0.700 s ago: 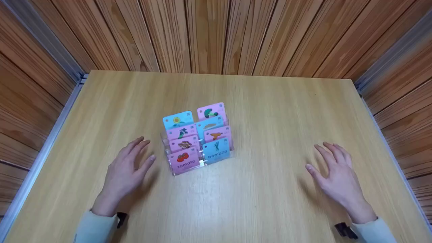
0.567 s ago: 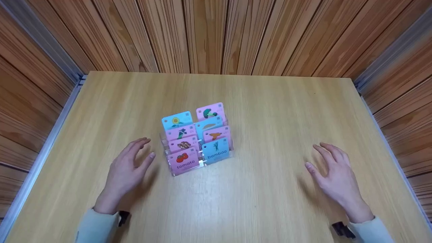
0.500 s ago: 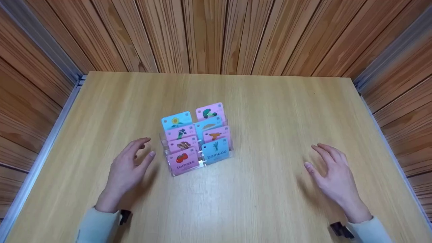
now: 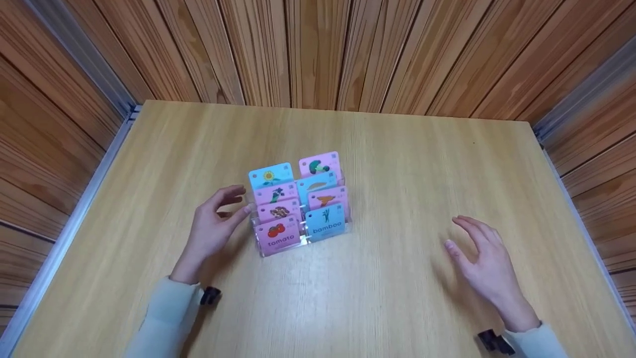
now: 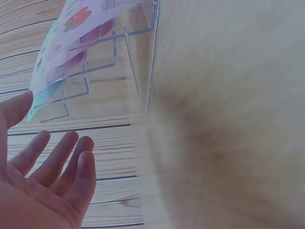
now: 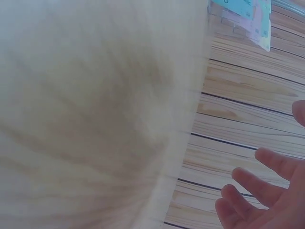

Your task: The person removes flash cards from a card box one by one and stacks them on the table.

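A clear stepped card stand [image 5: 102, 102] holds several pink and blue picture cards in two columns. In front are a pink tomato card [image 4: 277, 240] and a blue bamboo card [image 4: 325, 227]. A sunflower card [image 4: 266, 179] and a broccoli card [image 4: 318, 164] stand at the back. Beside the stand's left side is my left hand [image 4: 213, 226], fingers loosely bent, thumb close to the stand. The left wrist view shows a gap between those fingers and the stand. My right hand [image 4: 487, 268] hovers over the table's right part, fingers relaxed, holding nothing.
The light wooden table [image 4: 397, 164] extends around the stand. Wood-plank walls [image 4: 318, 54] rise behind it and at both sides. Grey metal rails [image 4: 64, 233] run along the table's side edges. A small dark device [image 4: 210, 296] sits at each wrist.
My left hand has moved right and forward, up to the stand's left side. My right hand has shifted slightly left. The whole view has turned a little; the cards keep their places in the stand.
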The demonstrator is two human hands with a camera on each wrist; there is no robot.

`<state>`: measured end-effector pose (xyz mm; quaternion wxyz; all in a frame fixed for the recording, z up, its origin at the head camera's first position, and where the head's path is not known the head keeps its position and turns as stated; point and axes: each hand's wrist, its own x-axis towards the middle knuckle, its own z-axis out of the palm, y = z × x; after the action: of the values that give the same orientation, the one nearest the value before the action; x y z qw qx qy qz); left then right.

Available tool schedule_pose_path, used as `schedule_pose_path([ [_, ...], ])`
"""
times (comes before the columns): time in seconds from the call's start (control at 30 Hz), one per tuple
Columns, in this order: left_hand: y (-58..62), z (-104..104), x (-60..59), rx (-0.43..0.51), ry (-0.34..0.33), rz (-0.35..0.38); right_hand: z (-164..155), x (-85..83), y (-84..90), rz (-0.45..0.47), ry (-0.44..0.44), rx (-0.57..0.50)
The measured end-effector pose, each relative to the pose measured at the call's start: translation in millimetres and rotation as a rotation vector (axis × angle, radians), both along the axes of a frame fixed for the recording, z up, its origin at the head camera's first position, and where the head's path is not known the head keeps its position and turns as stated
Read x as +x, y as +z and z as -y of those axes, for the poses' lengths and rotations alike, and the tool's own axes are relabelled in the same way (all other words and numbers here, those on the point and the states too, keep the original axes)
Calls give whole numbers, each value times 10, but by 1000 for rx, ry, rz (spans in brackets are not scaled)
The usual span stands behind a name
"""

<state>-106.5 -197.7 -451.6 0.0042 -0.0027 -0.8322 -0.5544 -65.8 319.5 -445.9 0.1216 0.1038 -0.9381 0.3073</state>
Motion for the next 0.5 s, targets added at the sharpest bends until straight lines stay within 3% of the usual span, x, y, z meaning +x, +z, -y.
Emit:
schedule_pose_path([
  [0.5,-46,-55,-79,96,6,47,141,-60,39,-44,28,-89],
])
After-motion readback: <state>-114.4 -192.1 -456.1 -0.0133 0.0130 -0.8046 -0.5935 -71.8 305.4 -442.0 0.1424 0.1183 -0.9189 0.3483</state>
